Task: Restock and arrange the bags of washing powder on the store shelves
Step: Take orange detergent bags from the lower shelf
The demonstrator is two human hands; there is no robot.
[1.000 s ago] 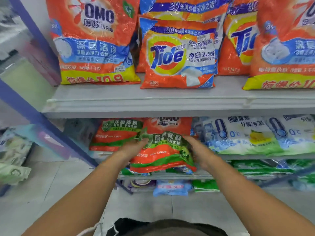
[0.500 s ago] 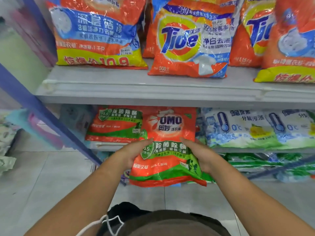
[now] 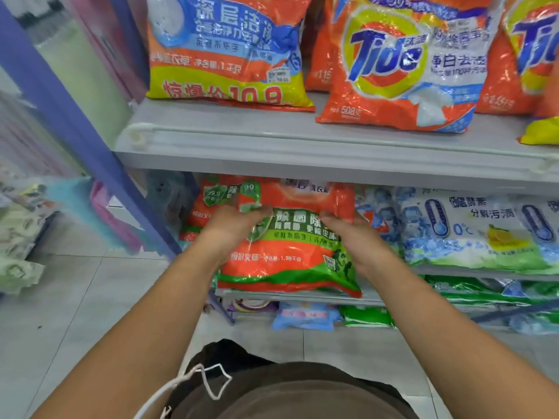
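Hands on either flank of the orange-and-green bag (image 3: 287, 246), that's the picture: the left hand (image 3: 233, 228) grips its upper left side, fingers curled over the crumpled top corner, and the right hand (image 3: 354, 237) clamps the right side, fingers hooked over the front face. The bag sits between them on the middle shelf (image 3: 302, 294), its bottom seam at the shelf's front lip, its top tucked under the upper shelf (image 3: 302, 146). Long axis runs away from the person, front lip to back of shelf, so any push goes straight ahead and slightly up. Both hands look about equally near; neither leads.

To its left, a matching bag (image 3: 208, 204) lies partly behind the left hand. To its right, pale blue bags (image 3: 472, 231) fill the row. Above, a Tide bag (image 3: 402, 71) and a blue-and-orange bag (image 3: 230, 52) stand on the upper shelf.

Against half a second ago: the bag was held out in front of the shelf, logo showing in full. Now it has gone in and up, logo mostly hidden under the upper shelf, and the hands have travelled in with it. I'd judge placement nearly done, squaring-up left.
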